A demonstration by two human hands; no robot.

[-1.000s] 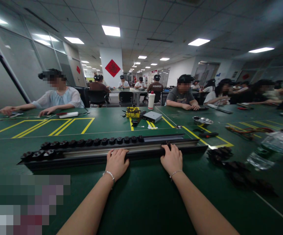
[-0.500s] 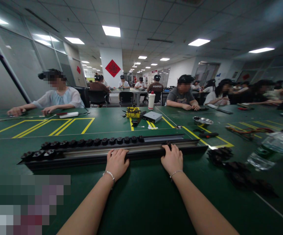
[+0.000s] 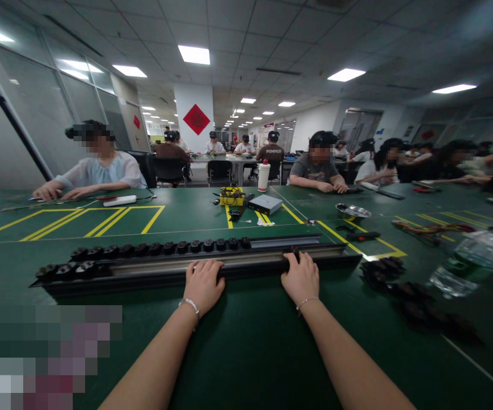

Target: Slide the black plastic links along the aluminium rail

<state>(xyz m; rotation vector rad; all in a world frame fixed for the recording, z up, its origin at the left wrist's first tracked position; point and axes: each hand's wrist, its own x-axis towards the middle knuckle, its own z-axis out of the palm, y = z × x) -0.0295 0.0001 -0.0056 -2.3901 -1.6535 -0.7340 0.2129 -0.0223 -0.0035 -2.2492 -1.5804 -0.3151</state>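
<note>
The left hand (image 3: pixel 204 285) curled its fingers over the near edge of a long black rail (image 3: pixel 144 281); the right hand (image 3: pixel 301 279) bent its fingers about a dark block (image 3: pixel 291 250), whether clamped I couldn't tell, as they hid most of it. The rail lay crosswise on the bench (image 3: pixel 250 341). A far row (image 3: pixel 182 246) ran from its left end past the middle; three near blocks (image 3: pixel 66 270) left much channel bare. Loose blocks (image 3: pixel 383 270), blurred past counting, lay toward the bench's right edge.
</note>
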